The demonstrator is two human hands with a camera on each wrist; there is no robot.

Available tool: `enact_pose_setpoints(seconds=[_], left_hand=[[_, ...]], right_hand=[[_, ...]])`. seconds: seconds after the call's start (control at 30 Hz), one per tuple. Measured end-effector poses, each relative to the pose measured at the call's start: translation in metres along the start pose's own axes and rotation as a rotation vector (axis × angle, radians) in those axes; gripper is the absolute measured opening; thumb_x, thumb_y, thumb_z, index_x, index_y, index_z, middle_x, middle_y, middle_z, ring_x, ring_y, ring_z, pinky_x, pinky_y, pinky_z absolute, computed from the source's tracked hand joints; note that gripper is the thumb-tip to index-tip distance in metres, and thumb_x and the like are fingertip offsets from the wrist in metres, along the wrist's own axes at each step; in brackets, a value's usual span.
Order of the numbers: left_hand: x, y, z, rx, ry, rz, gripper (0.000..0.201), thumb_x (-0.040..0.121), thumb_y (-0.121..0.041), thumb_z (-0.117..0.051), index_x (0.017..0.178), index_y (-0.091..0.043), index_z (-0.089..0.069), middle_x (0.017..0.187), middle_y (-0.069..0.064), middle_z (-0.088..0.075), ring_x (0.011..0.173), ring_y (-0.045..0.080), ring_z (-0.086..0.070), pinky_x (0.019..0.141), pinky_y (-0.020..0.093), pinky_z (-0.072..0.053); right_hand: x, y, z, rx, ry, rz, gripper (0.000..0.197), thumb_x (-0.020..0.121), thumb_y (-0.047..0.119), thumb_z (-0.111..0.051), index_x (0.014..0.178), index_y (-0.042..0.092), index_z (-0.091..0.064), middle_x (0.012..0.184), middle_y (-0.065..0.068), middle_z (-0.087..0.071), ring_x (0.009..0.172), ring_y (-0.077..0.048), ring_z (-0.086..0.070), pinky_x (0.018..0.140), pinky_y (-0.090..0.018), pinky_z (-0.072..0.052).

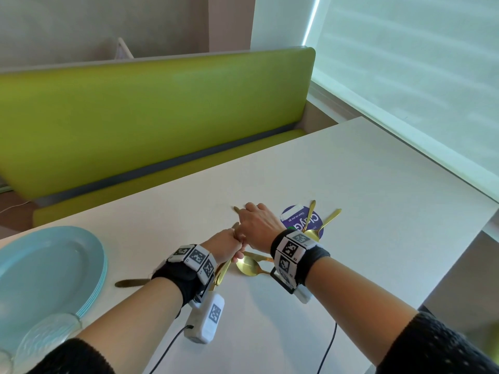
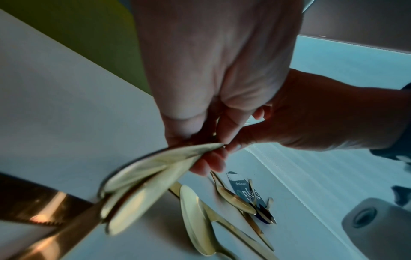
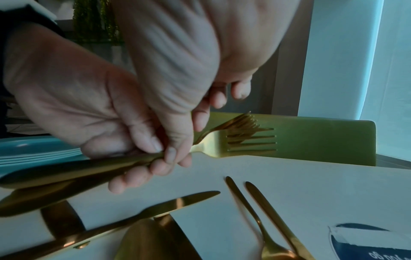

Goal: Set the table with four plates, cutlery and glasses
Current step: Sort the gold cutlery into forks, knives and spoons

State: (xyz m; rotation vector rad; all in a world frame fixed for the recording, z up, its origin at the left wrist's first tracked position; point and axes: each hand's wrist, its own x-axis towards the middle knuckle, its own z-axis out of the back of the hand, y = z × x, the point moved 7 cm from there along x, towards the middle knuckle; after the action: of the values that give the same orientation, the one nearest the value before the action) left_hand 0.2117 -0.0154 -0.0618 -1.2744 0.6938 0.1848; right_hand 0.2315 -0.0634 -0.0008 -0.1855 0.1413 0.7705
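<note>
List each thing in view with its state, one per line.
left hand: grips the bundle of forks.
right hand: fingers curled on the same bundle.
forks: bunched, lifted off the table.
plates: stacked.
spoons: loose on table.
knife: lying flat.

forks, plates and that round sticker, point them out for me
forks (image 3: 222, 146), right wrist view, flat neck below the tines
plates (image 1: 48, 265), head view, middle of the top plate
sticker (image 1: 293, 220), head view, its purple face
</note>
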Motion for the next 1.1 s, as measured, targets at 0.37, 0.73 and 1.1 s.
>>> enact_pose_setpoints(seconds=[0.37,0.73,1.1], left_hand=[[0.017,-0.004,0.006,0.035,-0.137,-0.016,0.029,0.089,0.009,-0.028,0.078,-0.011,-0.047,0.073,0.003,-0.049,0.06,0.011,-0.046,0.054,0.017,-0.04],[0.034,-0.011,0.025,-0.083,-0.24,-0.007,0.029,0.093,0.006,-0.035,0.114,-0.002,-0.054,0.089,0.006,-0.055,0.072,0.012,-0.056,0.071,0.023,-0.05],[0.04,-0.004,0.022,-0.148,-0.23,0.005,0.022,0.094,0.003,-0.039,0.103,-0.007,-0.055,0.082,0.003,-0.055,0.073,0.014,-0.058,0.072,0.026,-0.051]], right_hand=[[0.005,-0.028,-0.002,0.22,-0.335,-0.047,0.018,0.054,0.026,-0.088,0.058,0.024,-0.07,0.062,0.004,-0.062,0.06,-0.019,-0.059,0.057,-0.024,-0.044],[-0.044,-0.169,-0.062,0.242,0.063,-0.683,0.031,0.091,0.008,-0.047,0.114,0.021,-0.062,0.118,-0.004,-0.06,0.114,-0.023,-0.052,0.1,-0.034,-0.037],[-0.054,-0.173,-0.092,0.129,0.196,-0.644,0.036,0.097,0.01,-0.038,0.121,0.022,-0.061,0.124,-0.005,-0.061,0.116,-0.024,-0.054,0.1,-0.032,-0.039]])
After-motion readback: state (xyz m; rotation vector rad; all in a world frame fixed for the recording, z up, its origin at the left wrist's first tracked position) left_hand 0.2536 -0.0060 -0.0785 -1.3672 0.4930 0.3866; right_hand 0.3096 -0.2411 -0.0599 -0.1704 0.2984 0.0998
